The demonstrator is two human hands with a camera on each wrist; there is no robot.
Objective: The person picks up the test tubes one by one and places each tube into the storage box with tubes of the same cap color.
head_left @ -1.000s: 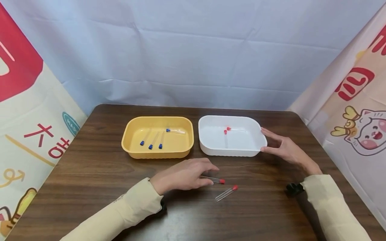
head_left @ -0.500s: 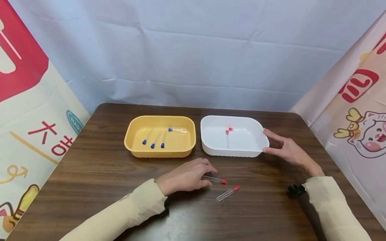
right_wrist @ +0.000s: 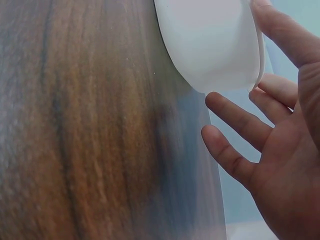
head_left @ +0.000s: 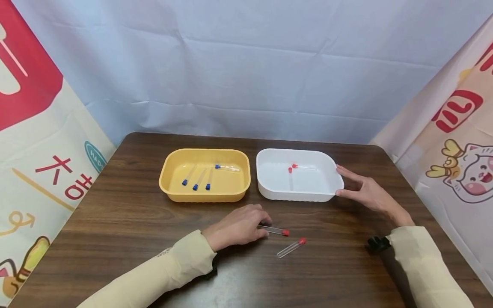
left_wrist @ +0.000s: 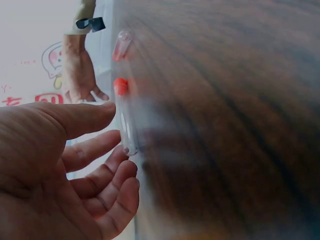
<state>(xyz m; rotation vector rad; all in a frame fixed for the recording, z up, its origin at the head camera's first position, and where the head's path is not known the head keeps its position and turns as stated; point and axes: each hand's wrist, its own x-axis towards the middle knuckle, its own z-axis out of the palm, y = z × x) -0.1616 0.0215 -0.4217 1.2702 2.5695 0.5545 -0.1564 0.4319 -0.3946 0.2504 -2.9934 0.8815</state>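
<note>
A red-capped tube [head_left: 279,231] lies on the wooden table [head_left: 331,273] by the left hand [head_left: 239,226], whose bent fingers and thumb stand parted — whether they touch it, I cannot tell. The left wrist view shows the tube's rounded end, hidden in the head view. The right hand [head_left: 371,194], fingers spread, touches the end of the white tray [head_left: 296,197]. Only the head view shows the yellow tray [head_left: 204,198] with blue-capped tubes [head_left: 195,187]. On the left cloth [head_left: 42,137], 大 is readable — the print on the left sleeve [head_left: 165,267] is too small.

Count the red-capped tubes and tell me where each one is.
4. In the white tray: one tube lying across its width, a second tube along its length. On the table: a third tube by the left hand, a fourth tube nearer the person.
</note>
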